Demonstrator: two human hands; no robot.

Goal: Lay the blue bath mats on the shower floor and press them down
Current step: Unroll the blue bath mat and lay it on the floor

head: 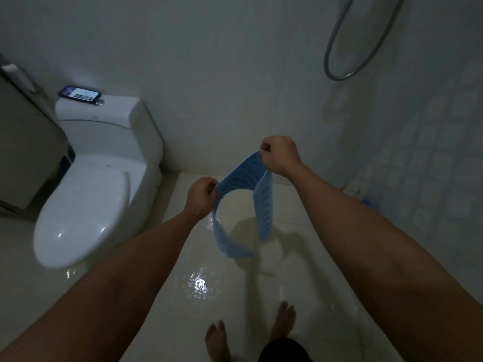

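A blue bath mat (243,176) with rows of small holes hangs in the air over the wet shower floor (300,270). My left hand (201,193) pinches one top corner and my right hand (281,154) pinches the other, a little higher and farther away. The mat sags between the hands in a curl, and both its side edges droop down toward the tiles without touching them. A small blue patch (367,202), perhaps another mat, shows at the foot of the right wall behind my right forearm.
A white toilet (86,205) with its lid down stands at the left, and a phone (78,94) lies on its tank. A shower hose (350,61) loops on the right wall. My bare feet (251,330) stand on the wet tiles near the bottom edge.
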